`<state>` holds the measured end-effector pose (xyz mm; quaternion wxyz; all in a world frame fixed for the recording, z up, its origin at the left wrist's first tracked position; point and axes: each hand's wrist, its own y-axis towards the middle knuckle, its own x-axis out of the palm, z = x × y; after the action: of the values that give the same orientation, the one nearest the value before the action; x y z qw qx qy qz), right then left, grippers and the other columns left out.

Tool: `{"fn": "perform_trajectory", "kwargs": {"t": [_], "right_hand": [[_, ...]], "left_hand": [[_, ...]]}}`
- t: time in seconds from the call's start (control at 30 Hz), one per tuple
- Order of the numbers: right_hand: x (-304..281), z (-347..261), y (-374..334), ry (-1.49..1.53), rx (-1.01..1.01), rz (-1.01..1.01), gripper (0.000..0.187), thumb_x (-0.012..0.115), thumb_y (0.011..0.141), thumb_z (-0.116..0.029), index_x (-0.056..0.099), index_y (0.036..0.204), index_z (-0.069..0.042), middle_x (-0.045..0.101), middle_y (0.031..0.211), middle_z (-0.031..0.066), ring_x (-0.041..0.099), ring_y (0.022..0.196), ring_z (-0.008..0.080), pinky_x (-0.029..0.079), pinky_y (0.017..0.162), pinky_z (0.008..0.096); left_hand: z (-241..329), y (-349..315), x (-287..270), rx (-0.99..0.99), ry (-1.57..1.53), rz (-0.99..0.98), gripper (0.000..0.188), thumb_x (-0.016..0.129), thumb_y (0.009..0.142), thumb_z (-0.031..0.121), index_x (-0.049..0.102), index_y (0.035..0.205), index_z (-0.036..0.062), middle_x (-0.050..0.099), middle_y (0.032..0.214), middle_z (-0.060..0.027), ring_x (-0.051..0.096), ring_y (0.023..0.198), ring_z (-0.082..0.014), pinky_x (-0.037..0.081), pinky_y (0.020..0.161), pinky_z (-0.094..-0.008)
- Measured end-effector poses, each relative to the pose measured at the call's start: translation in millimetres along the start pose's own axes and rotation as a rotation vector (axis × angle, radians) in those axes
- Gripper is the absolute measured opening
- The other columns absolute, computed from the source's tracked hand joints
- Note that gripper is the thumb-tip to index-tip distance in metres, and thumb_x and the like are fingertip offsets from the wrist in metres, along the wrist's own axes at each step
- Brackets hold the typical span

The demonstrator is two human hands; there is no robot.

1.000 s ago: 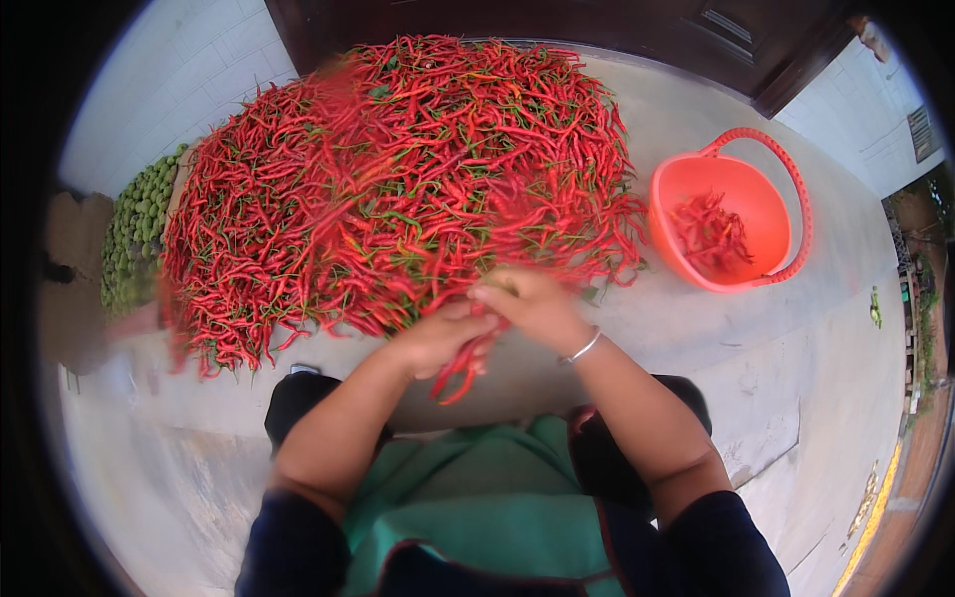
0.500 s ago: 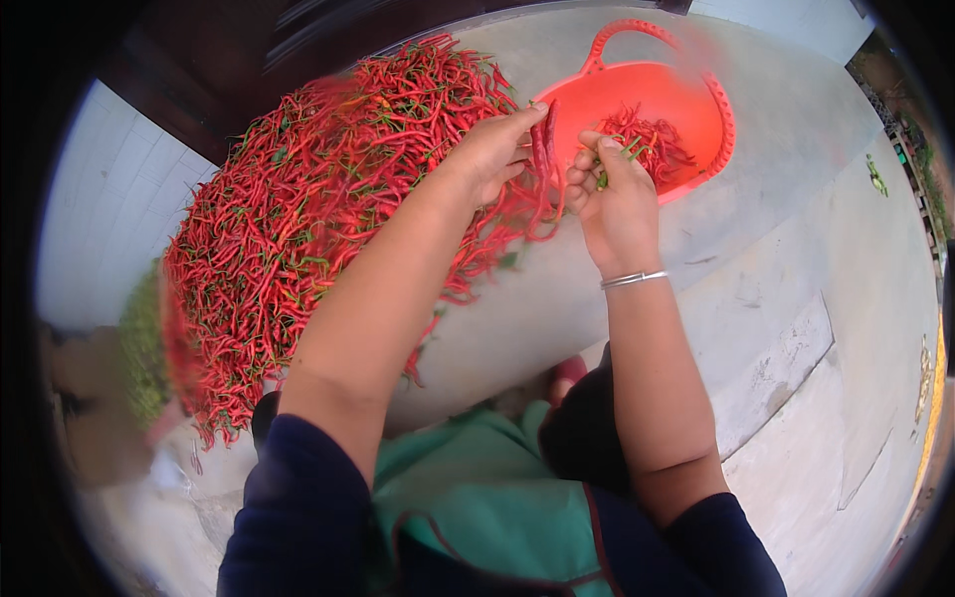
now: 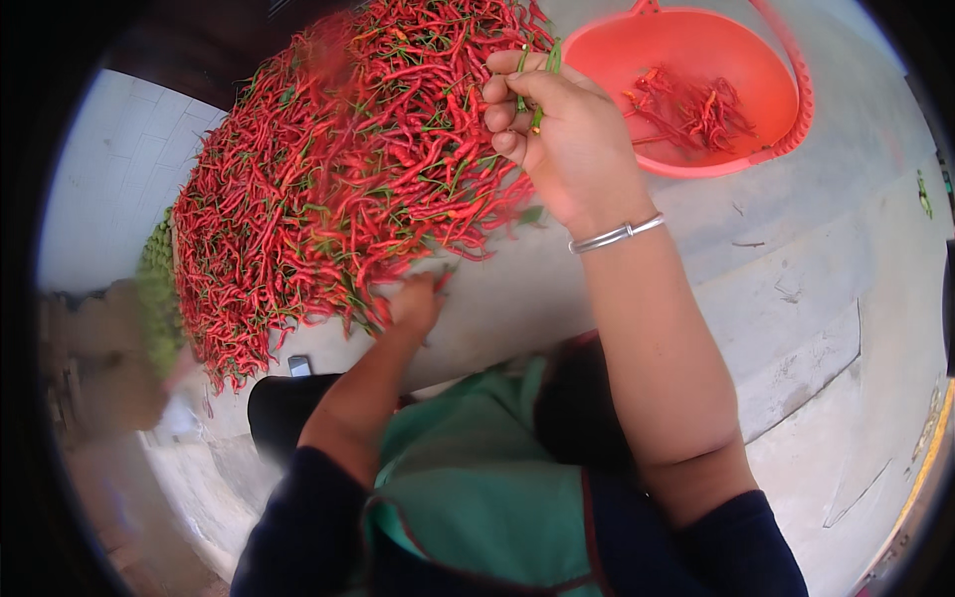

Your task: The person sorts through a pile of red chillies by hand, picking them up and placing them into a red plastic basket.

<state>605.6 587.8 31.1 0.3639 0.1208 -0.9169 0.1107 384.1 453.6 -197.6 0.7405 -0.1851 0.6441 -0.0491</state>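
Note:
A big heap of red chili peppers [image 3: 298, 199] with green stems spreads over the floor on the left. My right hand [image 3: 582, 139], a silver bangle [image 3: 617, 235] at its wrist, is closed on a few green chili stems [image 3: 522, 78] above the heap's right edge. Lower down, my left hand [image 3: 416, 303] reaches to the heap's near edge, among the outermost peppers. Motion blurs its fingers, so its grip is unclear. To the right of my right hand stands a red plastic basket [image 3: 587, 60], with a small bunch of red chilies [image 3: 711, 114] inside.
Grey concrete floor [image 3: 736, 279] lies around the basket. Loose green bits [image 3: 924, 194] are at the far right. A phone-like dark object [image 3: 298, 366] rests by my left knee. A green pile [image 3: 159, 289] stands behind the heap's left end, beside a pale wall [image 3: 119, 179].
My left hand, which held long red chilies by the basket, has dropped down and left to the heap's near edge. My right hand has moved up and left, keeping the green stems. The view has shifted.

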Motion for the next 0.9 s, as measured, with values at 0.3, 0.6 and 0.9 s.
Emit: {"fn": "perform_trajectory", "kwargs": {"t": [0.3, 0.6, 0.9], "right_hand": [[-14, 115, -9, -0.505, 0.439, -0.059, 0.017, 0.055, 0.086, -0.018, 0.054, 0.075, -0.005, 0.044, 0.056, -0.0032, 0.037, 0.050, 0.0055, 0.030, 0.045, 0.0228], [12, 163, -48, -0.897, 0.180, -0.076, 0.023, 0.057, 0.084, -0.023, 0.055, 0.072, -0.004, 0.050, 0.060, 0.0043, 0.045, 0.055, 0.0169, 0.037, 0.051, 0.0320], [4, 151, -101, -1.377, -0.166, -0.059, 0.021, 0.058, 0.081, -0.024, 0.059, 0.083, -0.003, 0.055, 0.071, 0.0173, 0.056, 0.072, 0.0337, 0.045, 0.065, 0.0383]], "left_hand": [[-27, 13, -31, 0.104, -0.670, 0.080, 0.014, 0.055, 0.085, 0.012, 0.050, 0.095, 0.0027, 0.061, 0.081, -0.0080, 0.059, 0.074, -0.0196, 0.047, 0.068, -0.0318], [-13, -67, -98, 0.180, -1.358, -0.223, 0.008, 0.042, 0.093, 0.011, 0.046, 0.095, 0.0041, 0.053, 0.074, -0.0023, 0.049, 0.059, -0.0072, 0.042, 0.052, -0.0213], [-53, -96, -108, 0.145, -1.397, -0.453, 0.014, 0.045, 0.092, 0.019, 0.050, 0.089, 0.0062, 0.051, 0.070, -0.0010, 0.045, 0.052, -0.0078, 0.037, 0.045, -0.0214]]}}
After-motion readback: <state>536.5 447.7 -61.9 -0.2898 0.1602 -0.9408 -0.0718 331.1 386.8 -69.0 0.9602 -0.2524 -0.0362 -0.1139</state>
